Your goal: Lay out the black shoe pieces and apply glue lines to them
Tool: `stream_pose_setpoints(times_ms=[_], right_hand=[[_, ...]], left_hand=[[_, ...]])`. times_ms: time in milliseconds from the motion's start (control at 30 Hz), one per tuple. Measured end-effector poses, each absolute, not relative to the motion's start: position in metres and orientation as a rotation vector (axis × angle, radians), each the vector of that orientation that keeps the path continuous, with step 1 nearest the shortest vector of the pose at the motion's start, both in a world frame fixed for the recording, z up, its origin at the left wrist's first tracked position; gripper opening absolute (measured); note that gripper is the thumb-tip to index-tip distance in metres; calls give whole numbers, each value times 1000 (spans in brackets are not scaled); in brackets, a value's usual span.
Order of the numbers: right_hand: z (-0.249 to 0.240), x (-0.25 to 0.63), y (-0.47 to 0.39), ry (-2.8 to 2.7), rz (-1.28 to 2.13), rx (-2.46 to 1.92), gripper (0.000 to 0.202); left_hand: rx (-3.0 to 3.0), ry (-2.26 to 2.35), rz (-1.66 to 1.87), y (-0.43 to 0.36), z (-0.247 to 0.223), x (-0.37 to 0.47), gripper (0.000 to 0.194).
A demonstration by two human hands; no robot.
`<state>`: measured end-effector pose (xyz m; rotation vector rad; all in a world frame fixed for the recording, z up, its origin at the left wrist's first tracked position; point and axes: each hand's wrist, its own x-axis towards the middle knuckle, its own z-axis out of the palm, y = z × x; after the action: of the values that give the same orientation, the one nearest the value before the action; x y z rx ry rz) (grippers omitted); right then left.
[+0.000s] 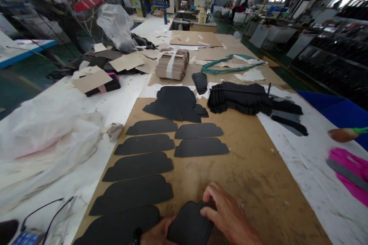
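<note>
A black flat piece (189,224), perhaps a small stack, is held low over the brown board (238,176) at the bottom centre. My right hand (227,214) pinches its upper right edge between thumb and fingers. At its left edge is my left hand (158,232), partly cut off by the frame, its fingertips hidden behind the piece. Black shaped pieces lie flat in a left column (139,166) and a shorter right column (201,147). Beyond them sits an overlapping pile of black pieces (175,101).
A long row of black pieces (238,97) and a strapped brown bundle (172,65) stand farther back. Plastic sheeting (51,141) covers the left side; glasses (47,210) lie lower left. At right are a wooden-handled tool (343,134), a pink item (349,172) and a blue bin (333,111).
</note>
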<state>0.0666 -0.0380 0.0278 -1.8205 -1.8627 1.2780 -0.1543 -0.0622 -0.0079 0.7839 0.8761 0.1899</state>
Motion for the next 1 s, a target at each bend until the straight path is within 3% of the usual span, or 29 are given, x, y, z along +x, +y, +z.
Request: stream_pose_setpoints(times_ms=[100, 467, 1000], right_hand=[[25, 76, -38, -1758, 1315, -1764, 4], [-17, 128, -21, -1420, 1525, -1709, 30], [-58, 166, 16, -1202, 1025, -1940, 30]], left_hand=[[606, 773, 197, -66, 2, -146, 67], [468, 755, 227, -65, 9, -156, 60], [440, 692, 320, -81, 2, -174, 59]])
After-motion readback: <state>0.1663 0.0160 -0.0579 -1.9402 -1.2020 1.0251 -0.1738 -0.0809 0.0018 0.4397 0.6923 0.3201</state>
